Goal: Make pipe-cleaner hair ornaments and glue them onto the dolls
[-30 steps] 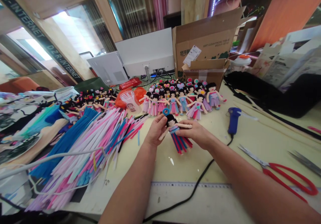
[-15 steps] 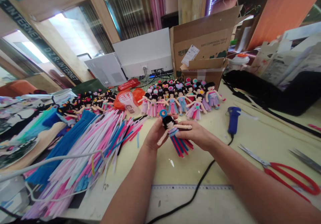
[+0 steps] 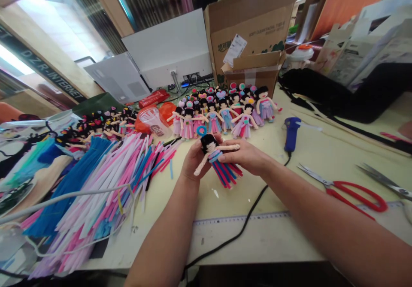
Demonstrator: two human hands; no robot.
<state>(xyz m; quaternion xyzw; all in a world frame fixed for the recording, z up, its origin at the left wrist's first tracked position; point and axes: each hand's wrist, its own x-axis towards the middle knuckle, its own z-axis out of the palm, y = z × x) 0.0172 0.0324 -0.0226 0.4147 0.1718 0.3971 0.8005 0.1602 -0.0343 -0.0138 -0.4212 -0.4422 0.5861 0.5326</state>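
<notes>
Pipe-cleaner doll [image 3: 216, 157] in a pink-and-blue striped skirt is held above a pale yellow worktop [image 3: 231, 202], left hand [image 3: 192, 160] curled behind it, right hand [image 3: 250, 155] pinching its bodice, near standing dolls [image 3: 213, 121].

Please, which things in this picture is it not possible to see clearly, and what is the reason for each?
All in the head view:
- Left hand: some fingers are hidden behind the held doll.
- Scissors at far right: handles are cut off by the right edge.
- Ruler: markings are too small to read.
- Cardboard box: smallest print is blurred.
</notes>
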